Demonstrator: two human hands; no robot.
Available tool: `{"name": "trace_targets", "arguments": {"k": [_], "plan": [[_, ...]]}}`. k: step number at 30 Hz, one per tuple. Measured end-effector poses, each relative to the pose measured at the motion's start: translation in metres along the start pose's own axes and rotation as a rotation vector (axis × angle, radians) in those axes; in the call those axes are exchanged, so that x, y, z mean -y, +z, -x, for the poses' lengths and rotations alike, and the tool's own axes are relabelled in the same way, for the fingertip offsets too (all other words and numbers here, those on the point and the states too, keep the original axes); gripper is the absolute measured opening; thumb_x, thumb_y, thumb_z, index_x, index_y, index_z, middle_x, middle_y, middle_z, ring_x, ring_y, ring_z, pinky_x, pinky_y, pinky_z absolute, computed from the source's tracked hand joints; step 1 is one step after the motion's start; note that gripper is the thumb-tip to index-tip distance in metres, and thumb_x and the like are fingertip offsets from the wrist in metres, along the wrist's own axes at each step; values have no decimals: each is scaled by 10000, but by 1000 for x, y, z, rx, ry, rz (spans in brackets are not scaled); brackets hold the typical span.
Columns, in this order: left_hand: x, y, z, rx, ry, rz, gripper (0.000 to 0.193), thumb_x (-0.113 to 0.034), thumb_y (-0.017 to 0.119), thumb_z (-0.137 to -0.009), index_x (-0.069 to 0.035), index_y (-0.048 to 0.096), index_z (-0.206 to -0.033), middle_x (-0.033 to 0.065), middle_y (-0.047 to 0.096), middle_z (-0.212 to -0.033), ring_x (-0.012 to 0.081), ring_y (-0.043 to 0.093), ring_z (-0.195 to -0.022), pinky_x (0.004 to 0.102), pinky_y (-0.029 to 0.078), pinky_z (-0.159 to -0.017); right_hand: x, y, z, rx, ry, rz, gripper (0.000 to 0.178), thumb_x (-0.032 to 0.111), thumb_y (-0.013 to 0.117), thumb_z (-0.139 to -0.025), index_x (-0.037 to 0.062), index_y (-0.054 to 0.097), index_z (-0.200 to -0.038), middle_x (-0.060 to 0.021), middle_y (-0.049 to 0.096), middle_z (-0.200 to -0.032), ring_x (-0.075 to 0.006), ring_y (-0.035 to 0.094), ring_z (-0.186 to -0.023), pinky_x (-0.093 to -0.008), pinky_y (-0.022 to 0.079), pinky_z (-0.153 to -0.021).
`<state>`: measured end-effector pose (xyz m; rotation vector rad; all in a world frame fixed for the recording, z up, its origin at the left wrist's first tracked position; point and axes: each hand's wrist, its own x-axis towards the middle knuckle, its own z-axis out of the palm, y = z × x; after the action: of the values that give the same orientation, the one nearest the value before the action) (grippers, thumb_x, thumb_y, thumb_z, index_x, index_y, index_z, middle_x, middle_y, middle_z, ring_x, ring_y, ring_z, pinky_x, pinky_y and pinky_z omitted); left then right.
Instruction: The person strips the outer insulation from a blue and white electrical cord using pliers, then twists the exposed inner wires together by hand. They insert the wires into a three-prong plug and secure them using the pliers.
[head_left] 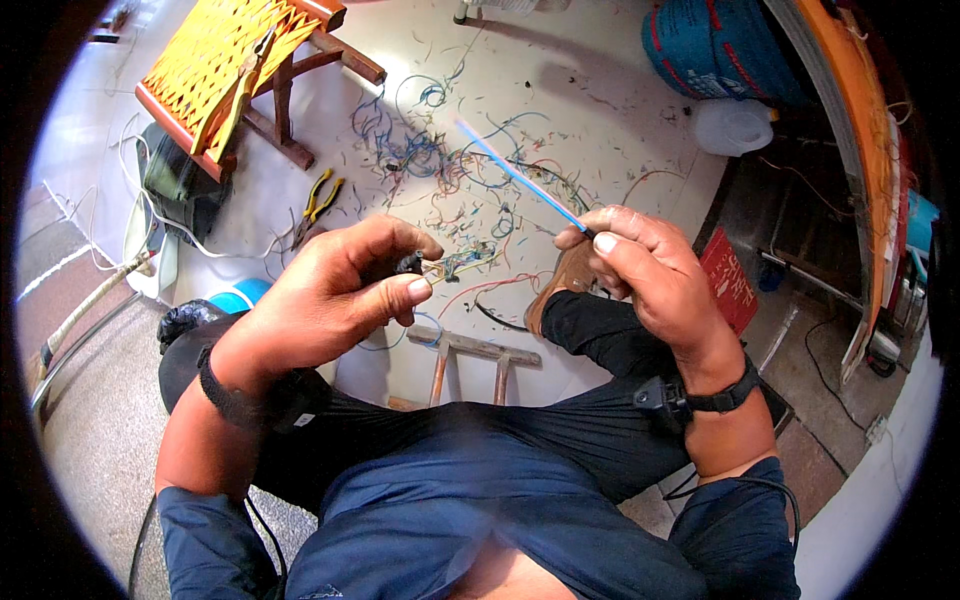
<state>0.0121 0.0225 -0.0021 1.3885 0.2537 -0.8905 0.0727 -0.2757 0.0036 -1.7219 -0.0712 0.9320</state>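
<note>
My left hand [350, 275] is closed in a pinch on a small black piece [410, 263] with short thin wires sticking out of it; its exact kind I cannot make out. To the right, my right hand [650, 260] grips the lower end of a thin blue wire [525, 180] between thumb and fingers. That wire slants up and to the left, blurred toward its far end. Both hands are held above my lap and the pale floor, apart from each other. Pliers with yellow handles [318, 198] lie on the floor beyond my left hand.
A wooden stool with a woven yellow seat [215, 55] stands at the far left, a long-handled tool [240, 100] across it. Wire scraps [410, 150] litter the floor. At the far right are a blue sack [715, 50] and a white plastic jug [733, 127]. My shoe [570, 280] is beside the right hand.
</note>
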Motion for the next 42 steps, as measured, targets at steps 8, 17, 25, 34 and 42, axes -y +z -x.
{"name": "trace_targets", "arguments": {"k": [8, 17, 25, 34, 42], "plan": [[10, 19, -18, -171, 262, -159, 291, -173, 652, -976, 6, 631, -1204, 80, 694, -1118, 187, 653, -1025, 330, 500, -943, 7, 20, -2, 67, 38, -96, 250, 159, 546, -966, 18, 699, -1104, 51, 540, -702, -44, 479, -639, -234, 420, -582], [-3, 23, -25, -91, 314, 283, 196, -240, 582, -1023, -47, 618, -1021, 61, 704, -916, 128, 667, -830, 259, 513, -717, 2, 42, -8, 107, -177, 45, 199, 129, 576, -959, 6, 683, -1071, -62, 653, -792, -134, 630, -764, -296, 508, -697], [-5, 39, -25, -77, 356, 59, 173, -203, 632, -1000, -41, 635, -938, 25, 690, -827, 83, 631, -763, 240, 506, -686, 7, 53, -25, -135, -540, 26, 229, 151, 712, -918, 6, 685, -1093, -94, 659, -962, -177, 642, -940, -299, 522, -800], [-8, 32, -24, -173, 346, 100, 145, -196, 596, -1012, -64, 623, -959, 65, 725, -932, 140, 685, -848, 265, 519, -725, 16, 50, -33, -156, -442, -488, 186, 190, 563, -1025, 24, 633, -980, -115, 707, -986, -144, 636, -863, -328, 504, -854], [-20, 29, -32, 64, 607, 764, 159, -198, 469, -1055, -89, 566, -1118, 120, 686, -1052, 324, 630, -1171, 418, 516, -984, 24, 36, -41, 192, -440, -1017, 296, 313, 466, -1062, 61, 579, -955, -6, 474, -647, -206, 585, -688, -378, 506, -866]]}}
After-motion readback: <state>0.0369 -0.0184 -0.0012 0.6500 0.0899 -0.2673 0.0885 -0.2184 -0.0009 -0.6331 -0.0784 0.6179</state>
